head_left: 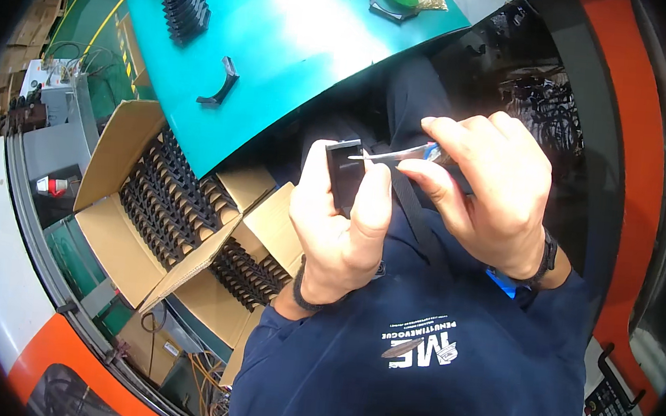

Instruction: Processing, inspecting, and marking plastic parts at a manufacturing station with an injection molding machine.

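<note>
Here left hand (pixel 339 232) grips black part (pixel 344 173), right hand (pixel 492 194) blade (pixel 389 156)

Black plastic part (pixel 343 179), matt, smooth-faced, in grip of left hand (pixel 336 236). Thin blade (pixel 389 156) in right hand (pixel 493 186): bright metal, glossy. Teal table (pixel 300 39) beyond hands: smooth painted surface, strong glare. Curved black plastic piece (pixel 220 83) on table, semi-matt. Cardboard boxes (pixel 109 236) left of table: raw brown paperboard, dull, holding rows of matt black plastic parts (pixel 164 193). Navy cloth sleeves (pixel 414 366), soft knit.
</note>
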The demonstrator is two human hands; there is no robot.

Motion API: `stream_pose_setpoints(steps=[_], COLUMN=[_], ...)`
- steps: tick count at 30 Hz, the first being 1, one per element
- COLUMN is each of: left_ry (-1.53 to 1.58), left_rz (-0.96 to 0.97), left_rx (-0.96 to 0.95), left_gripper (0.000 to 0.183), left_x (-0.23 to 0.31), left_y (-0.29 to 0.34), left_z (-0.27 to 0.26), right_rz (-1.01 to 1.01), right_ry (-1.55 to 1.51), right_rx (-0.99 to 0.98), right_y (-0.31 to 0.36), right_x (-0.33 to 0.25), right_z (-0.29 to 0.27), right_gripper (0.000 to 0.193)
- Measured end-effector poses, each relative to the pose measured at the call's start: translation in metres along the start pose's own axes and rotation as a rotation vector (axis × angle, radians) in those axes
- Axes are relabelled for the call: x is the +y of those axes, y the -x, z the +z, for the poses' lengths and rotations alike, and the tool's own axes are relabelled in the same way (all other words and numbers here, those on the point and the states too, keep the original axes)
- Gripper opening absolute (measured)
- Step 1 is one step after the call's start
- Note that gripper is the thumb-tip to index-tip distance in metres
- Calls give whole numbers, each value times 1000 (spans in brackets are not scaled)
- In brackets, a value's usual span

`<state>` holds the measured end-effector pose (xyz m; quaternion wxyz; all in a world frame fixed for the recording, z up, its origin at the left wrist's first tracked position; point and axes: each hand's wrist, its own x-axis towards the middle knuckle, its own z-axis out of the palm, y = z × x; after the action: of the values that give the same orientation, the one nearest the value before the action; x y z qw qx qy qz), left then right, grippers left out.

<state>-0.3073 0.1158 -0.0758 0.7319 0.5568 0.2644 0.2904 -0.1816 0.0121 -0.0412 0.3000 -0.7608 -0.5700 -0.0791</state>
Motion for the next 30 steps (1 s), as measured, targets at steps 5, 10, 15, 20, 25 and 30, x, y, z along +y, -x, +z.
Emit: stream_pose_setpoints(steps=[5,10,15,20,25,30], left_ry=[-25,-45,-57,-61,-68,-111], left_rz=[25,47,92,74,57,38], left_rx=[35,43,44,49,28,44], left_gripper=[14,14,10,12,13,25], left_x=[2,2,-1,-1,-2,0], left_y=[-1,-2,-1,-1,-1,-5], left_z=[0,0,3,2,0,-3], right_rz=[-26,-30,-11,-8,0,31], right_ry=[23,23,28,25,25,-17], right_rx=[45,64,54,56,69,72], right_y=[-1,-2,-2,-2,-2,-2], right_x=[1,1,0,0,-1,0], right_z=[5,8,8,8,9,7], right_gripper=[35,34,33,33,32,32])
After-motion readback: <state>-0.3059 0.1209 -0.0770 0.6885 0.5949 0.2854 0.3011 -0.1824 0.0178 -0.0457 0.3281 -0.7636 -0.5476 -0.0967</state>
